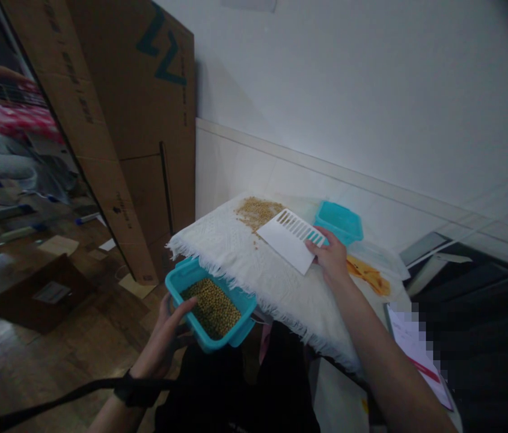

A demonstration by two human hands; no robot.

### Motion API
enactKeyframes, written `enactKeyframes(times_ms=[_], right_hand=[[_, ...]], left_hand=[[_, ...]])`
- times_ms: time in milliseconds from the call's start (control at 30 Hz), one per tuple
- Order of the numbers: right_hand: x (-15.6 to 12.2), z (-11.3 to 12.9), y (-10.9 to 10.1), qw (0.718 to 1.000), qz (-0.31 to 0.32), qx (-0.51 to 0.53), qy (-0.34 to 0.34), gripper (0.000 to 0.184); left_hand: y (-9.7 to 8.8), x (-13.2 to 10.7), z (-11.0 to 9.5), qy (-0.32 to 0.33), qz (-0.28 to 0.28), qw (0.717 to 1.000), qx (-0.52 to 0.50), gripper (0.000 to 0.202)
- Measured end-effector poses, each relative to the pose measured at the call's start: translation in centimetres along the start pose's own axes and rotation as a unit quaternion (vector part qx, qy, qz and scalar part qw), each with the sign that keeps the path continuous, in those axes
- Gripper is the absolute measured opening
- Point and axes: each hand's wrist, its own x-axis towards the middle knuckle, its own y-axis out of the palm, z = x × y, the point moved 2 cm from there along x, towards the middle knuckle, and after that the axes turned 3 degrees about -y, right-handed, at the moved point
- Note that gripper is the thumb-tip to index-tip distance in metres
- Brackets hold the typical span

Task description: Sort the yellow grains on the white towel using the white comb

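My left hand [166, 340] grips the near left corner of a teal plastic box [211, 302] filled with small tan beans, holding it just below the table's front edge. My right hand [332, 258] is closed on a white slotted scraper card [290, 239] that lies on the white fringed cloth [254, 270]. A loose pile of the same beans [257, 211] sits on the cloth just beyond the card. A dark band circles my left wrist.
A second teal box [339, 221] stands behind my right hand near the wall. Orange-yellow wrapping [368, 275] and a clipboard with paper [416, 349] lie to the right. A tall cardboard box [131, 120] leans at the left over a cluttered wooden floor.
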Motion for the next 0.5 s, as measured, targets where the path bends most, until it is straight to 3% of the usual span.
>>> enactKeyframes(times_ms=[200,500], right_hand=[[1.6,-1.2,-0.2,0.999,0.008,-0.038,-0.024,0.081],[1.1,-1.5,-0.2,0.999,0.024,-0.026,-0.023,0.082]], left_hand=[[-0.1,0.1,0.0,-0.006,-0.016,1.000,0.005,0.092],[0.0,-0.1,0.0,0.005,-0.007,1.000,-0.002,0.093]])
